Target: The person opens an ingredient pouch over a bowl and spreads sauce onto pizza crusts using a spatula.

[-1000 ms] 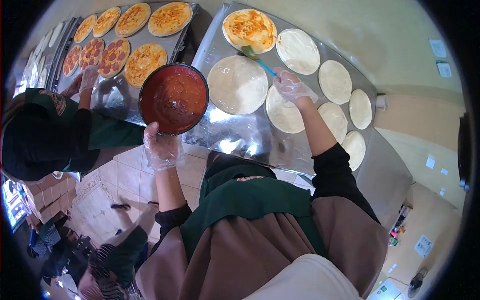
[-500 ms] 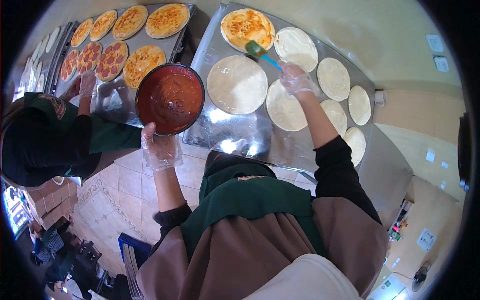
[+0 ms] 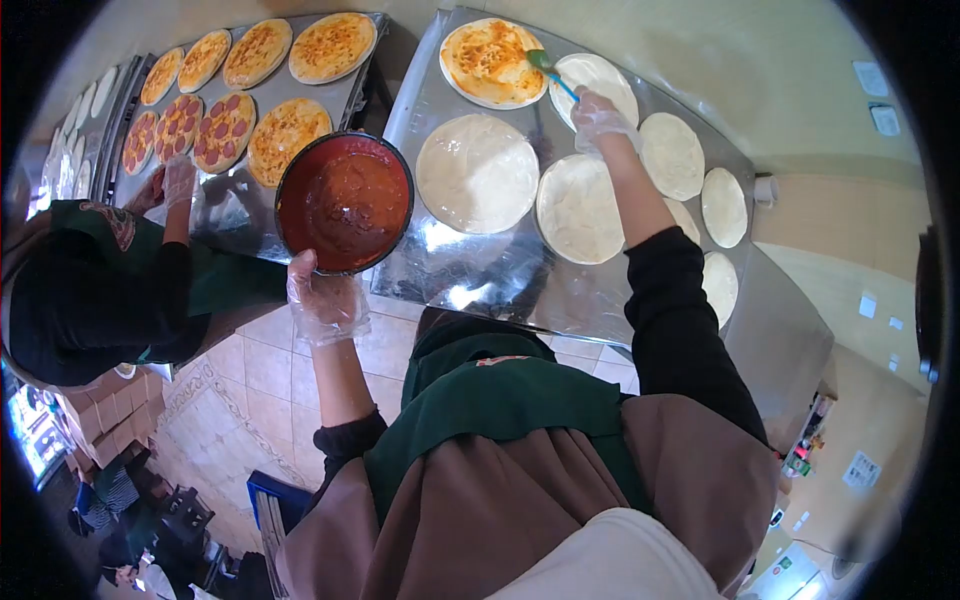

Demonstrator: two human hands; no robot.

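My left hand (image 3: 330, 300), in a clear plastic glove, is closed on the near rim of a bowl (image 3: 292, 222) of red sauce (image 3: 352, 200), held tilted beside the table's left edge. My gloved right hand (image 3: 602, 122) grips the blue handle of a spatula (image 3: 562, 87). The spatula's green head is at the right edge of a sauced pizza base (image 3: 490, 62) at the far left of the table. Partly behind my right hand lies a plain dough base (image 3: 592, 85). Nearer are two more plain bases, a left one (image 3: 476, 172) and a right one (image 3: 578, 212).
More plain bases (image 3: 671, 155) lie along the right of the metal table (image 3: 440, 275). On a second table to the left are cheese-topped pizzas (image 3: 333, 48) and pepperoni pizzas (image 3: 224, 131). A co-worker (image 3: 110, 270) in a green apron stands there. Stacked boxes (image 3: 115, 415) are behind.
My right hand has moved slightly away from me, and the spatula head has shifted up and right, from the sauced base's near edge to its right edge. My left hand still holds the bowl.
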